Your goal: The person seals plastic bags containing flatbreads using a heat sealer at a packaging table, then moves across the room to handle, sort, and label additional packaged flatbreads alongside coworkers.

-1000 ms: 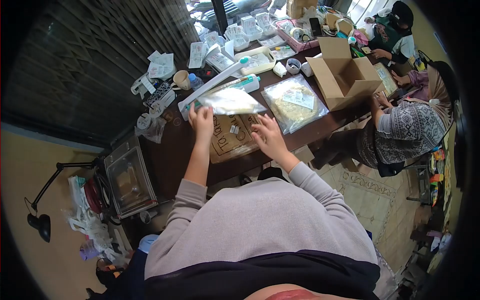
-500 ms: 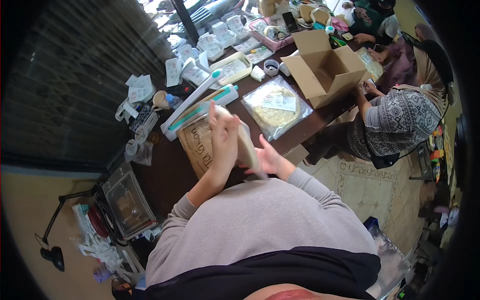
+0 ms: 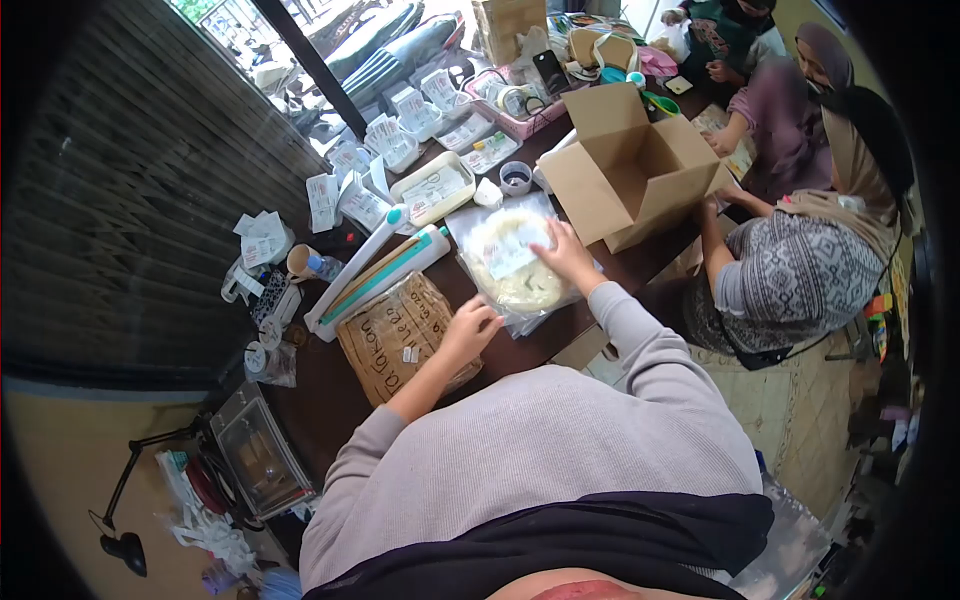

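Note:
A clear plastic pack [image 3: 505,283] holds a round, pale, flat food with a white printed label. It lies on the table, tilted slightly, over other clear plastic. My right hand [image 3: 568,258] grips its right side, fingers over the top by the label. At its lower left corner is my left hand [image 3: 470,330], fingers curled together; whether they pinch the plastic is hard to see. Under my left forearm lies a brown cardboard piece [image 3: 390,345] with black handwriting, wrapped in clear plastic. A long white and teal bag sealer [image 3: 385,275] stands just beyond it.
An open cardboard box [image 3: 640,190] stands right of the pack. Behind are a cream tray [image 3: 435,190], a cup [image 3: 515,178], a pink basket [image 3: 515,115] and several labelled packets. Several people work on the right; a patterned sleeve [image 3: 770,270] is nearest. A clear case [image 3: 262,450] is at left.
The pack I held on edge between both hands now lies flat where another pack was on the table. My right hand moved forward and right; my left lowered beside it.

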### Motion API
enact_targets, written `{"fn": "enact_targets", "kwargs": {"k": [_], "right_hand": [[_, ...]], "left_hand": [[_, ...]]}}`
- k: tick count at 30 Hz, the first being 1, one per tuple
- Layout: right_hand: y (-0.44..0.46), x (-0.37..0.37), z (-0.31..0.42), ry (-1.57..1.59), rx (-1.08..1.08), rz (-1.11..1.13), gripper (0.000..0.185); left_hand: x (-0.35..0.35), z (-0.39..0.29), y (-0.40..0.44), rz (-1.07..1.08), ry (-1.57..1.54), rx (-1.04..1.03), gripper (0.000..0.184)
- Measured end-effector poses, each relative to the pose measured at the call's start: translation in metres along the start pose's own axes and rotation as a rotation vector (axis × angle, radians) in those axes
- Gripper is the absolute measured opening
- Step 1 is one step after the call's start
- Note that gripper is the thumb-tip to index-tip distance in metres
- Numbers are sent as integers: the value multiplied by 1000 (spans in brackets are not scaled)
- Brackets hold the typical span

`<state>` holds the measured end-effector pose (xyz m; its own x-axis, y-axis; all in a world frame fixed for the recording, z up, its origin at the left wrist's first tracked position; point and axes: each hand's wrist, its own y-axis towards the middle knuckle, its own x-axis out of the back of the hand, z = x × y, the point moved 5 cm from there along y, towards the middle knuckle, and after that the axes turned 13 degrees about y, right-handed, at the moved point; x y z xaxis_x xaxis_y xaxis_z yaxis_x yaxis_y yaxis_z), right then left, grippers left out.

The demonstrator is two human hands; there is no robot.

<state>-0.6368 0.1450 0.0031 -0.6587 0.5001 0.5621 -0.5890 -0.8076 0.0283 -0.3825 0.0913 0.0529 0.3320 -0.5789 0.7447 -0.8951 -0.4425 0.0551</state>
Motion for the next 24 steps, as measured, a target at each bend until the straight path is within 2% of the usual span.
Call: {"fn": "enact_targets", "kwargs": {"k": [3, 6, 11, 14, 15, 19, 24], "right_hand": [[-6, -5, -21, -314, -46, -86, 72], [0, -3, -32, -287, -72, -9, 71], [20, -2, -40, -233, -70, 77, 72], [25, 2, -30, -165, -162, 135, 73], [27, -3, -32, -169, -116, 127, 73], [28, -6, -42, -287, 43, 23, 71], [0, -15, 26, -396, 409, 55, 69]], "left_hand": [[-59, 31, 10, 52, 23, 46, 20], [-72, 26, 8, 50, 4, 171, 21], [-78, 26, 2, 6, -41, 260, 25], [-78, 24, -7, -31, -70, 304, 25], [-77, 22, -7, -41, -83, 299, 25], [-86, 21, -24, 96, -200, 588, 31], [-89, 6, -40, 141, -370, 718, 42]]}}
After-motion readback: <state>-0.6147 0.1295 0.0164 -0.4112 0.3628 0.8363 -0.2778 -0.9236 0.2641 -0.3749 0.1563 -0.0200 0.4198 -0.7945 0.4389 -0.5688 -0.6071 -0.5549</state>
